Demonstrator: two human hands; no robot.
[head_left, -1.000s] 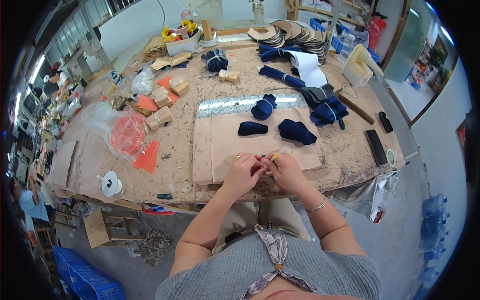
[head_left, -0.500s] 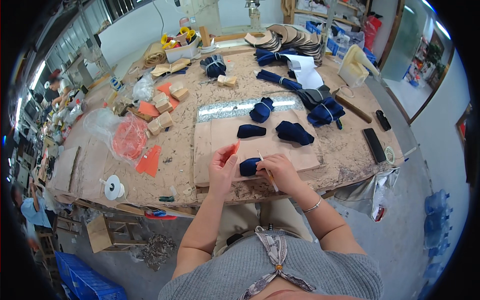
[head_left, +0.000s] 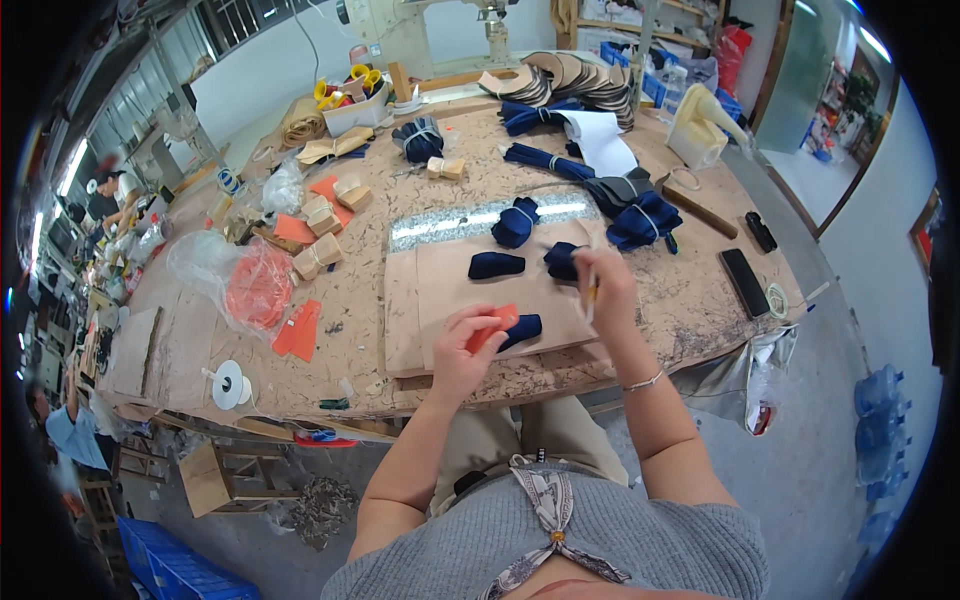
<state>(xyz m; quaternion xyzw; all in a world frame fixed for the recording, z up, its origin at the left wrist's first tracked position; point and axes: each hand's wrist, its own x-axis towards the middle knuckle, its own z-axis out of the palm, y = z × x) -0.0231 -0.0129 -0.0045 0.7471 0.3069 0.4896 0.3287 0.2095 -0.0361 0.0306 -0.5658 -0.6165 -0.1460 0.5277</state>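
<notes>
My left hand is closed on a small orange template piece, held just above the cutting board. Beside and partly under it lies a dark blue fabric piece. My right hand, blurred by motion, grips a slim white-and-yellow pen. Its fingertips are at the near-right side of a dark blue fabric stack, partly hidden by the hand; whether they touch it I cannot tell. Another dark blue piece lies flat on the board, with a tied dark blue bundle beyond it.
To the left are orange sheets, a plastic bag and a white spool. On the right lie a black phone, a wooden-handled tool and a tied blue bundle. Curved leather pieces sit at the back.
My right hand has moved right and away from me, from the near blue piece to the stack, still with the pen. My left hand has shifted right, bringing the orange piece beside the near blue piece.
</notes>
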